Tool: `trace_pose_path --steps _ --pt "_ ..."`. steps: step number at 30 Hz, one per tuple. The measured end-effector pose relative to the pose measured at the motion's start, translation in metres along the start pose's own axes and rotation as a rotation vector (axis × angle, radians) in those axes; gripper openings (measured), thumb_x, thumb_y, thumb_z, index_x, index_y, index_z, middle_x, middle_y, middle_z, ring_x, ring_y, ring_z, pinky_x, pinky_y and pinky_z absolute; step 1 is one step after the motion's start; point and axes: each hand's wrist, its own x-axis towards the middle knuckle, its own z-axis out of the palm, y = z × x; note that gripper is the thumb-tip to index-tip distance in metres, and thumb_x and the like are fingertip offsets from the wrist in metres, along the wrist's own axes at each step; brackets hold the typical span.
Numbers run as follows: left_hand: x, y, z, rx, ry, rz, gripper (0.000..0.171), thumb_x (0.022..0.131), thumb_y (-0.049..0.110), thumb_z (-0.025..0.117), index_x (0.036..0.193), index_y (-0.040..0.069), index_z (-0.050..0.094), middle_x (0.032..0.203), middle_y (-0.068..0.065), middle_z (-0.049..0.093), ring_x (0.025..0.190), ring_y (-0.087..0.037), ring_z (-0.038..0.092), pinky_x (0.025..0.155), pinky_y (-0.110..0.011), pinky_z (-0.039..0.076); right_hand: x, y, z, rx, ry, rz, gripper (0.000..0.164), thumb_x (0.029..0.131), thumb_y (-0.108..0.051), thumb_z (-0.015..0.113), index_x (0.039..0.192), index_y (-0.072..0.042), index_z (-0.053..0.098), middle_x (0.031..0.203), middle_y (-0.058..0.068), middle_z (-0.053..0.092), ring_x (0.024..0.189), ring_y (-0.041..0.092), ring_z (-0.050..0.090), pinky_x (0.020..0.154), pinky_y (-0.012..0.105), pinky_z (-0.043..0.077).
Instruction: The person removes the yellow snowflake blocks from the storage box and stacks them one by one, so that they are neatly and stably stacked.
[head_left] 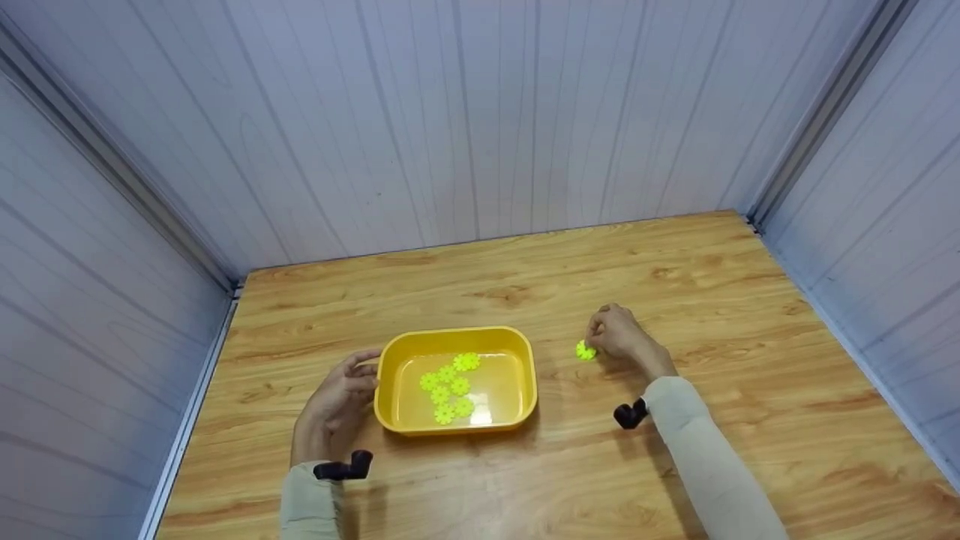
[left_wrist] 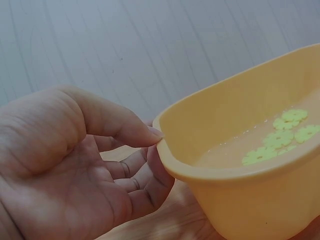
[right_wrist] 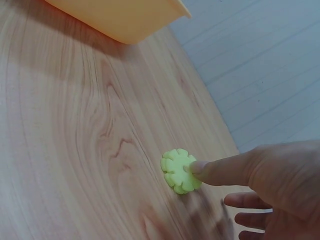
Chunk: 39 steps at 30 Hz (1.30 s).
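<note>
At its left end, the yellow plastic tub (head_left: 454, 432) is pinched at the rim by my left hand (head_left: 343, 397); the thumb lies on the edge and the fingers are below it outside. Several neon yellow-green flower-shaped discs (head_left: 460, 386) lie on the tub's floor, some overlapping. To the right of the tub, my right hand (head_left: 621, 334) pinches more flower-shaped discs (right_wrist: 176, 170), at least two stacked together. The thumb presses on their face, while the finger behind them is hidden. The other fingers are loosely curled.
The wood-grain table (head_left: 480, 495) carries the tub. A pale panelled wall (head_left: 480, 120) rises at the table's far edge, with further panels along the left and right sides. Black wrist mounts (head_left: 343, 466) sit on both sleeves.
</note>
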Motion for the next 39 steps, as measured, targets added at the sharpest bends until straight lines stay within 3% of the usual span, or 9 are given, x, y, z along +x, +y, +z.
trace_pose_path --steps 21,39 --pt "-0.002 0.001 0.001 0.007 0.005 0.003 0.058 0.086 -0.010 0.053 0.140 0.004 0.035 0.110 -0.012 0.057 0.092 -0.020 0.059 0.084 -0.034 0.047 -0.001 -0.002 0.002 -0.027 0.000 0.032 0.009 0.091 -0.017 0.062 0.091 -0.008 0.066 0.138 0.026 0.041 0.131 0.049 0.030 0.104 0.060 0.030" --pt "-0.002 0.002 0.002 0.011 -0.003 -0.011 0.060 0.086 -0.008 0.053 0.141 0.005 0.032 0.120 -0.015 0.052 0.101 -0.024 0.056 0.087 -0.035 0.046 -0.002 -0.026 0.002 0.019 0.061 -0.085 0.014 0.092 -0.019 0.062 0.100 -0.007 0.063 0.133 0.021 0.045 0.128 0.043 0.036 0.102 0.058 0.033"
